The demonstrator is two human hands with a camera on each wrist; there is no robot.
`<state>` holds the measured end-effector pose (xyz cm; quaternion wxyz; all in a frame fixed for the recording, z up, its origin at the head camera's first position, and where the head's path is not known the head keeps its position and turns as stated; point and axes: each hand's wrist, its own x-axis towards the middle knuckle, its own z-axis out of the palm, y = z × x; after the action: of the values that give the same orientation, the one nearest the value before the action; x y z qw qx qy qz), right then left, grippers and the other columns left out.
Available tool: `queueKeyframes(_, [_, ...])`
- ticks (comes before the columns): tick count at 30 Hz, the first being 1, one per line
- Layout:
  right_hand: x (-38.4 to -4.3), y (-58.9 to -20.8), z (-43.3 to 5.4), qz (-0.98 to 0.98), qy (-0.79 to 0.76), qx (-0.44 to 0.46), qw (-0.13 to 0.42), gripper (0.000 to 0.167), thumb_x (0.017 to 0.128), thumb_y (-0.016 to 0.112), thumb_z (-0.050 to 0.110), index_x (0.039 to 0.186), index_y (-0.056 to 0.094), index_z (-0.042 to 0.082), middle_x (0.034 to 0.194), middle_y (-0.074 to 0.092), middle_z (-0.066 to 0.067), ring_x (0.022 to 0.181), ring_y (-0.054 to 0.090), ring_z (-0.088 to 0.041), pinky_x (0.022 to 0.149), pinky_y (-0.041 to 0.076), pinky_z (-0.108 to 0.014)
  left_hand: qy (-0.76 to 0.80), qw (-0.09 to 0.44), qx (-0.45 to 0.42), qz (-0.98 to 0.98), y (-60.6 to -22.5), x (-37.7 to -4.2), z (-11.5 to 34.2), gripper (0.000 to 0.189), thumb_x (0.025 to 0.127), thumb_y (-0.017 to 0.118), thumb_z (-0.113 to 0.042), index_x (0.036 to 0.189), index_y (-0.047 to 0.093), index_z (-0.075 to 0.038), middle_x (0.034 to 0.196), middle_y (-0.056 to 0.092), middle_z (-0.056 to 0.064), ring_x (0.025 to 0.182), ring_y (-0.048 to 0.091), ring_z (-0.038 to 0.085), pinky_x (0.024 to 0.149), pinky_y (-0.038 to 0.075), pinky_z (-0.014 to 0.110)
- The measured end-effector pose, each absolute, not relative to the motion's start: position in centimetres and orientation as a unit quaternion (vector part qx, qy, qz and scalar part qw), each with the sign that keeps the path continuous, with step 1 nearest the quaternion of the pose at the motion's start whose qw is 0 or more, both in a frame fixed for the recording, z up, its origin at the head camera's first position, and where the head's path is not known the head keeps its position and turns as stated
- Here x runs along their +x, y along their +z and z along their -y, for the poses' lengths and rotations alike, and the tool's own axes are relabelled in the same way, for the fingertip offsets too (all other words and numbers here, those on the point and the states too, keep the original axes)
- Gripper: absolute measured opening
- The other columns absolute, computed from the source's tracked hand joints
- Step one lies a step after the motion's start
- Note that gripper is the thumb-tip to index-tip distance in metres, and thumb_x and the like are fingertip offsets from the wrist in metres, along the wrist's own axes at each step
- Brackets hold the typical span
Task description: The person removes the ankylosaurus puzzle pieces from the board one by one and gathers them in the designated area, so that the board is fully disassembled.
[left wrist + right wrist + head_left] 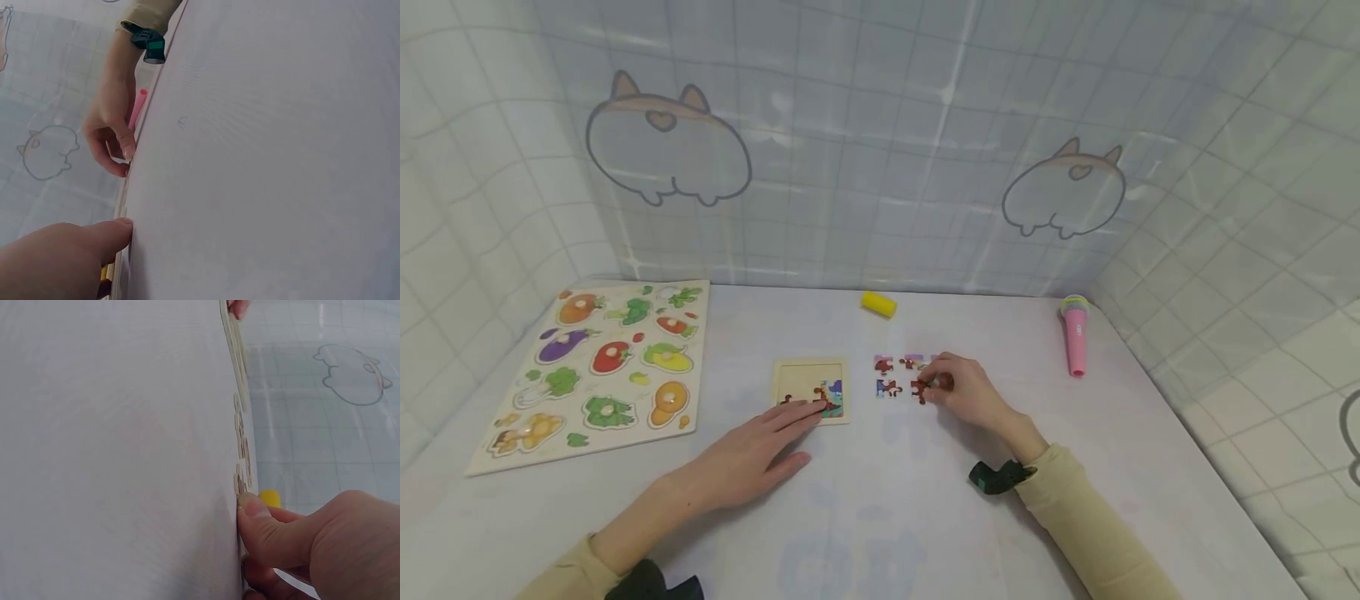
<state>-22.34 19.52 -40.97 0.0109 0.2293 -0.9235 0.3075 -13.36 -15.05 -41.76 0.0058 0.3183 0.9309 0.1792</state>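
A small wooden puzzle tray (797,374) lies in the middle of the table, with joined dinosaur-picture pieces (834,390) in its lower part. My left hand (748,457) rests across the tray's lower edge, fingers straight and fingertips over the pieces. Right of the tray, loose jigsaw pieces lie in two rows, among them a purple-topped piece (883,364) and a blue-edged piece (889,388). My right hand (967,392) pinches a red-brown jigsaw piece (918,391) at the lower row's right end. In the right wrist view, the thumb (253,505) is right at that piece's edge.
A large vegetable peg puzzle board (651,408) lies at the left. Behind the loose pieces is a yellow cylinder (879,304). A pink toy microphone (1076,340) lies at the back right. Tile-patterned cloth walls (865,167) enclose the table's back and sides.
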Motion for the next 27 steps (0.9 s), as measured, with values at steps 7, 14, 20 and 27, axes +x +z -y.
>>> queueKeyframes(7, [-22.34, -41.2, -19.62, 0.921, 0.312, 0.233, 0.015, 0.019, 0.085, 0.079, 0.007, 0.103, 0.076, 0.009, 0.088, 0.062, -0.001, 0.072, 0.049, -0.014, 0.063, 0.039, -0.025, 0.187, 0.009, 0.324, -0.927, -41.97, -13.4, 15.17, 0.055, 0.101, 0.058, -0.038, 0.151, 0.046, -0.018, 0.158, 0.04, -0.002, 0.148, 0.034, 0.03, 0.118, 0.034, 0.051])
queueKeyframes(14, [-22.33, -41.4, -19.69, 0.919, 0.32, 0.231, 0.015, 0.02, 0.085, 0.079, 0.006, 0.104, 0.076, 0.009, 0.091, 0.064, -0.001, 0.074, 0.052, -0.014, 0.065, 0.043, -0.025, 0.189, 0.011, 0.332, -0.924, -42.06, -13.44, 15.22, 0.052, 0.102, 0.057, -0.037, 0.149, 0.048, -0.018, 0.159, 0.039, -0.004, 0.149, 0.031, 0.03, 0.119, 0.031, 0.051])
queueKeyframes(20, [-22.16, -41.12, -19.59, 0.918, 0.329, 0.219, 0.005, 0.021, 0.085, 0.078, 0.005, 0.105, 0.076, 0.009, 0.094, 0.065, -0.002, 0.076, 0.054, -0.015, 0.068, 0.045, -0.026, 0.193, 0.014, 0.328, -0.925, -42.1, -13.41, 15.26, 0.052, 0.101, 0.057, -0.037, 0.149, 0.048, -0.018, 0.159, 0.039, -0.004, 0.149, 0.031, 0.03, 0.119, 0.031, 0.051])
queueKeyframes(27, [-22.18, -40.88, -19.27, 0.915, 0.335, 0.223, 0.018, 0.02, 0.086, 0.077, 0.005, 0.106, 0.075, 0.009, 0.093, 0.064, -0.002, 0.077, 0.054, -0.015, 0.066, 0.046, -0.024, 0.191, 0.01, 0.329, -0.925, -42.08, -13.38, 15.35, 0.052, 0.101, 0.058, -0.036, 0.149, 0.048, -0.017, 0.16, 0.038, -0.004, 0.149, 0.031, 0.03, 0.118, 0.032, 0.052])
